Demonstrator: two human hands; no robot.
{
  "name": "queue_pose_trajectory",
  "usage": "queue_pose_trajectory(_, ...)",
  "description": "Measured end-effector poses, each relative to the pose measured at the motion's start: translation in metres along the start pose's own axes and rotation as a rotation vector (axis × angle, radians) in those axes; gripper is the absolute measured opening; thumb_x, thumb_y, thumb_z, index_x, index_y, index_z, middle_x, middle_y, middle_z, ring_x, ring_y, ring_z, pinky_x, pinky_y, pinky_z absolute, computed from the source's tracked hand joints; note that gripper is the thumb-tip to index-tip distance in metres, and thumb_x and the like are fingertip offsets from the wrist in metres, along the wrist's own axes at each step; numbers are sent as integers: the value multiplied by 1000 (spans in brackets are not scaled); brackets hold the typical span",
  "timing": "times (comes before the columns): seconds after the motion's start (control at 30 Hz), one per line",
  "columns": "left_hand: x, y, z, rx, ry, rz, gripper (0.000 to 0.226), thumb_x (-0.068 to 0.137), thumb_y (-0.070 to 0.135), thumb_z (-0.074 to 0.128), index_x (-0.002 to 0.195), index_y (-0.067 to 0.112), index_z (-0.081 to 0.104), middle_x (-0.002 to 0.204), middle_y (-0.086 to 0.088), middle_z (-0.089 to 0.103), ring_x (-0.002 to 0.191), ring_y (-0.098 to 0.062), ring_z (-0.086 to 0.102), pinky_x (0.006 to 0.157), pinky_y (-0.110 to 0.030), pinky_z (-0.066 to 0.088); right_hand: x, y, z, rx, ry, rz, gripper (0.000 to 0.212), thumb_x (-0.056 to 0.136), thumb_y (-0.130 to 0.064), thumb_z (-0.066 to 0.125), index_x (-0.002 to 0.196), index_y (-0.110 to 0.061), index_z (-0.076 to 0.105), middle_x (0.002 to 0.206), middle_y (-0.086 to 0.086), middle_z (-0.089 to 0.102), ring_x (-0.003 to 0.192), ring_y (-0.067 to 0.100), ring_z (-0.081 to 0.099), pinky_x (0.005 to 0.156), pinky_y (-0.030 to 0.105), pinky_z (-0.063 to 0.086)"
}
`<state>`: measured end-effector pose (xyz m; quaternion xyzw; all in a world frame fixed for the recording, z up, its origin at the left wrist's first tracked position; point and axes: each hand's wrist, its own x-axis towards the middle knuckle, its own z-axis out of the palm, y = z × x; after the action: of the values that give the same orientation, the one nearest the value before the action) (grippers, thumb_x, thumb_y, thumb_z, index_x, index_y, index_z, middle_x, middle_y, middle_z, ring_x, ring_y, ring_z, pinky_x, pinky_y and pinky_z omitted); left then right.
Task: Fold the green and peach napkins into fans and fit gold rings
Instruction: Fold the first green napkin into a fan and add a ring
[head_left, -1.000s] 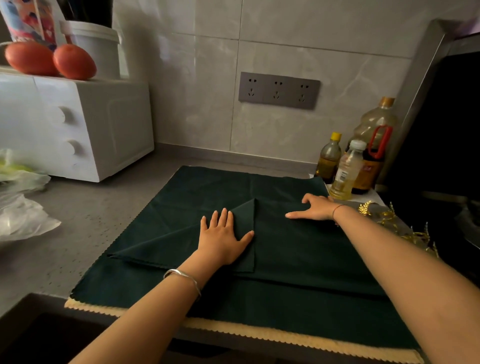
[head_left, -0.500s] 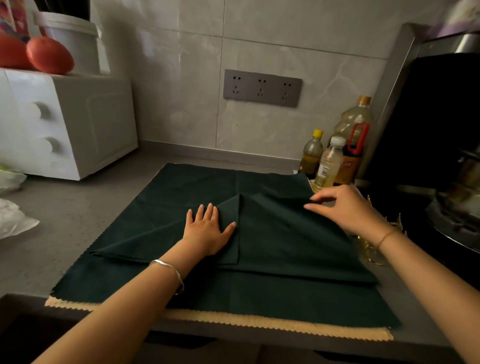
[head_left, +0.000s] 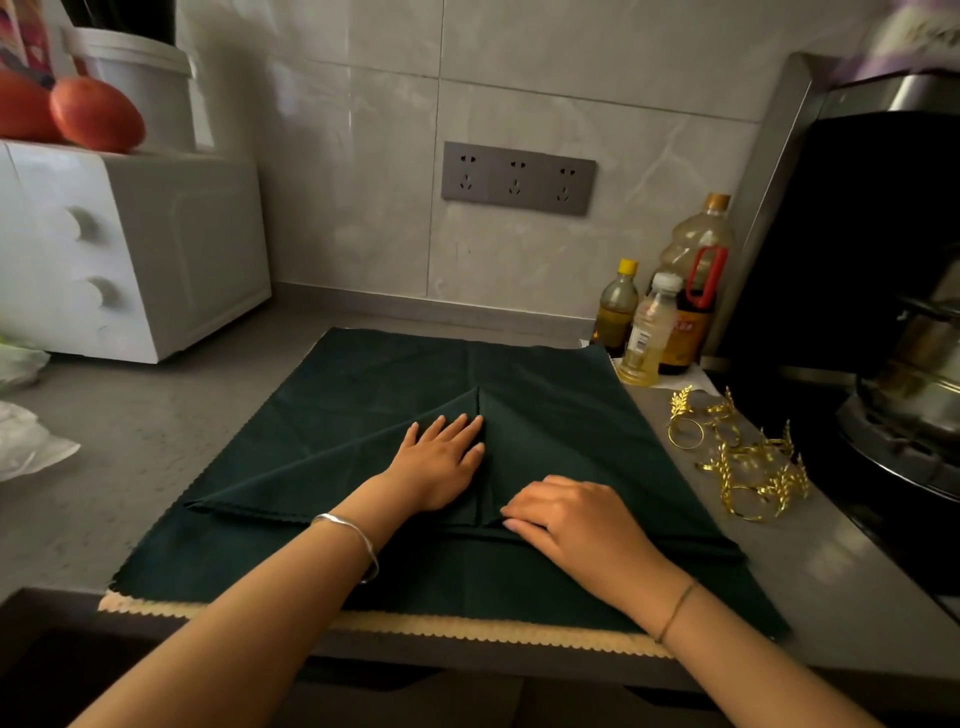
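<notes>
Green napkin (head_left: 566, 415), left hand (head_left: 441, 462) still flat, right hand (head_left: 576, 514) now pressing fold

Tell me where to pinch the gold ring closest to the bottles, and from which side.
Pinch the gold ring by its plain hoop, from above on the green napkin side. It seems to lie flat at the tangled pile's edge, leaf sprig toward the bottles, so that arc looks free.
</notes>
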<state>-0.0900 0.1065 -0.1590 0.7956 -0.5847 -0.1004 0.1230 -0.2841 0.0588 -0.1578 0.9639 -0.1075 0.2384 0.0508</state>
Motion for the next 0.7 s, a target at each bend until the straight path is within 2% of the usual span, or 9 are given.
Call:
queue_pose_trajectory(0.1,-1,1,1,18,-11,5,51,101,48,16,150,39,3,160,4,2,147,-20,-4,118,-44,-7,-5,-7,1,-2,-10,27,35,88,-40,41,90,-30,75,87,-19,69,80,-1,61,61,16,52)
queue_pose_trajectory(0.17,-1,1,3,58,-15,4,52,100,51,16,150,41,4,160,4,1,147,-21,-5,118,-45,-7,-6,-11,-2,41,-31,54,37,90,-42,40,97,-29,74,95,-18,70,88,-2,61,70,17,53)
queue_pose_trajectory(0.27,0,0,3,107,-27,8,55,99,54,17,150,40,4,160,3,-1,147,-21,-6,118,-46,-7,2,-7,-11,254,-77,183,47,90,-51,36,99,-25,74,100,-13,71,94,2,61,82,24,51)
queue_pose_trajectory(0.33,1,0,3,124,-33,9,56,99,54,17,150,38,2,160,3,-2,147,-21,-7,118,-46,-6,18,4,-15,401,14,299,43,92,-48,40,100,-23,73,102,-8,71,95,5,64,85,29,51)
queue_pose_trajectory(0.4,1,0,4,130,-34,6,58,99,54,17,151,36,1,160,3,-3,147,-21,-7,118,-46,-6,43,21,-9,385,79,407,33,97,-35,42,114,-22,68,117,-6,67,109,8,60,93,25,47)
queue_pose_trajectory(0.43,1,0,4,133,-35,5,58,99,54,17,151,35,1,160,3,-3,147,-21,-7,118,-46,-6,56,28,-5,344,48,448,34,99,-30,39,122,-21,62,127,-4,62,118,10,55,98,24,42)
queue_pose_trajectory(0.53,1,0,3,145,-49,4,58,99,54,17,151,34,-1,160,2,-5,146,-21,-8,118,-46,-7,89,43,18,242,-193,505,41,103,-23,27,142,-16,40,149,-1,37,139,13,30,110,26,26)
queue_pose_trajectory(0.63,2,1,2,148,-55,-2,59,99,54,17,151,33,-1,160,2,-5,146,-21,-9,118,-46,-7,97,47,38,185,-376,492,45,104,-23,22,149,-15,25,157,-2,20,144,12,15,114,26,13)
queue_pose_trajectory(0.7,1,1,2,148,-60,-2,59,99,54,17,151,33,-1,160,2,-5,146,-21,-9,118,-46,-7,91,47,44,179,-412,497,47,104,-27,20,150,-16,20,158,-3,13,145,11,10,115,28,9)
